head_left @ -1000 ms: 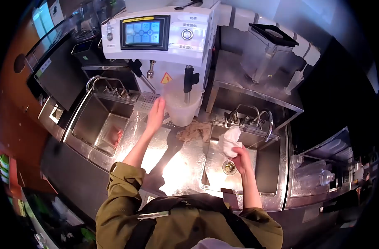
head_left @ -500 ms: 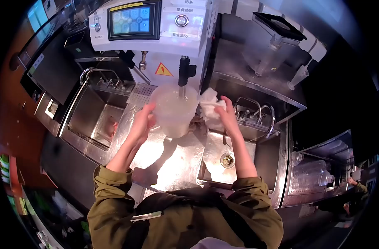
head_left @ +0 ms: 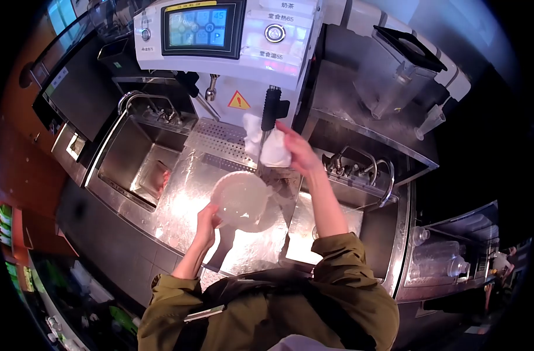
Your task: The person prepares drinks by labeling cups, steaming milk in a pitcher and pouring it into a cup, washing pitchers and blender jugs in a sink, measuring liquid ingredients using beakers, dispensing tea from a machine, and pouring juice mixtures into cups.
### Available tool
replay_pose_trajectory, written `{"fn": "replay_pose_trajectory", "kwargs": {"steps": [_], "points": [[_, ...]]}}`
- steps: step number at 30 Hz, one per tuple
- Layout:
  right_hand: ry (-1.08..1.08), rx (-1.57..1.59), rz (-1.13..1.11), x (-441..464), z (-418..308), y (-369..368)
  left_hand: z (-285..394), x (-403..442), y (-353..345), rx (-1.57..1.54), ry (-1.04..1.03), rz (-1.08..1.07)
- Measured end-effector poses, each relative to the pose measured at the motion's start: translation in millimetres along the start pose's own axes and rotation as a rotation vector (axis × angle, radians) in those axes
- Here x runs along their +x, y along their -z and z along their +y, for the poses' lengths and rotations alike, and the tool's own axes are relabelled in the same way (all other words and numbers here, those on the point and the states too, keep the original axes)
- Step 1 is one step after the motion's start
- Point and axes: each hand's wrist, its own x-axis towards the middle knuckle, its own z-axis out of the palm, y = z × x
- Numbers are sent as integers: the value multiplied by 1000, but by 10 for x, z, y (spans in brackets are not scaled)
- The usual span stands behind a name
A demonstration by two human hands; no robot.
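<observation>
Evidently, one hand steadies a container while the other holds a cloth at the wand

The translucent container (head_left: 241, 202) sits at the centre of the frame, over the metal counter (head_left: 176, 213), its open mouth facing up towards the camera. The left hand (head_left: 206, 224) grips its lower-left side, partly closed around the wall; this probably keeps it steady and well apart from the metal wand (head_left: 265, 139). Above and to the right, the right hand (head_left: 302, 155) has its fingers bent over a white cloth (head_left: 274, 151), pinching it loosely. The cloth lies against the wand, just below the black sleeve (head_left: 271, 110), perhaps to shield the fingers or to wipe the metal. The perforated tray (head_left: 217, 139) lies left of the wand, likely placed there to catch drips.

Some details are unclear. The left fingertips disappear behind the container, and its base is hidden, so I cannot tell whether it touches the counter. Its contents, if any, are too cloudy to judge. The cloth conceals the wand's lower end, and whether it wraps fully around cannot be told. At the top edge, the white machine (head_left: 256, 51) is cut off.
</observation>
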Motion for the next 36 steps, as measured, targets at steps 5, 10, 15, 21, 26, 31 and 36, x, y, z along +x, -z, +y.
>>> {"fn": "replay_pose_trajectory", "kwargs": {"steps": [5,10,15,21,26,31,36], "points": [[149,-384,160,118,177,-222,-6,-169,383,-3,4,59],[145,-852,335,-387,608,261,135,-295,466,-40,-51,157],[161,-842,280,-289,275,194,99,-301,629,-45,-69,231],[202,-693,316,-352,438,332,70,-422,605,-99,-62,264],[220,-487,409,-538,615,495,115,-583,699,-107,-95,238],[246,-294,955,-664,1186,877,151,-630,910,-160,-102,310],[688,-1359,636,-826,-141,-523,387,-422,1189,-168,-99,255]]}}
